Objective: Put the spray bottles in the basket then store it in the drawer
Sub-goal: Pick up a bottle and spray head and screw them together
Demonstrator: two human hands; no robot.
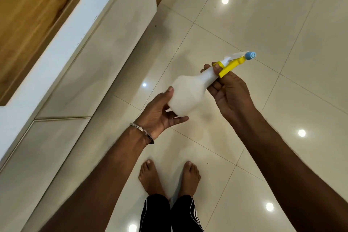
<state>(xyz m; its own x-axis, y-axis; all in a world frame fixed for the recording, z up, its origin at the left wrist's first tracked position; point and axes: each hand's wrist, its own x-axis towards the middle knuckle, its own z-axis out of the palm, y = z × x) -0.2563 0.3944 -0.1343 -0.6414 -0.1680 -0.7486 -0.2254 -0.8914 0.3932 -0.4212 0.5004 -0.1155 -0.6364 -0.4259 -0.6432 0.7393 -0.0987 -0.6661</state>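
A white spray bottle (188,92) with a yellow trigger and a blue nozzle is held tilted in the air over the floor, nozzle pointing up and to the right. My right hand (228,88) grips its neck just below the trigger. My left hand (160,113) cups the bottle's base, thumb on its side and fingers under it; a metal bangle sits on that wrist. No basket is in view. White drawer fronts (62,133) of a low cabinet run along the left, all shut.
The cabinet's white top edge (62,43) and a wooden surface (33,5) behind it fill the upper left. Glossy cream floor tiles (263,24) spread to the right. My bare feet (169,177) stand on the tiles below the bottle.
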